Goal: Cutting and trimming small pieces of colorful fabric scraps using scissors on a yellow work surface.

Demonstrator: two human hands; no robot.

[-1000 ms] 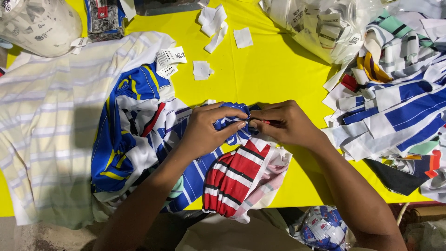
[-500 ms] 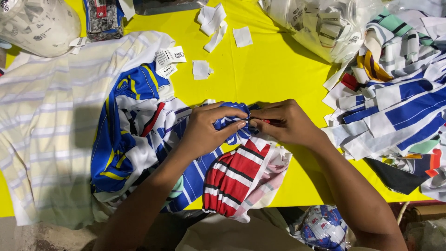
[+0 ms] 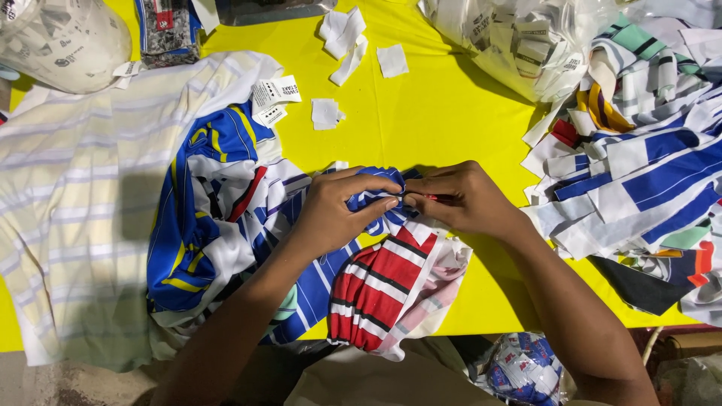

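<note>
On a yellow table (image 3: pixel 444 120) lies a blue, white and yellow patterned garment (image 3: pixel 218 203), with a red, black and white striped part (image 3: pixel 383 289) hanging over the front edge. My left hand (image 3: pixel 338 210) pinches a bunched blue and white fold of this garment (image 3: pixel 372 197) near the table's middle. Touching it from the right, my right hand (image 3: pixel 462 199) pinches the same fold, with a small red thing partly hidden in its fingers.
A pale striped shirt (image 3: pixel 68 203) covers the left side. Striped fabric pieces (image 3: pixel 639 173) are piled at the right. A clear bag of tags (image 3: pixel 519 37) sits at the back, with white paper tags (image 3: pixel 274 96) and scraps (image 3: pixel 342 34) nearby. A white cap (image 3: pixel 60 37) rests far left.
</note>
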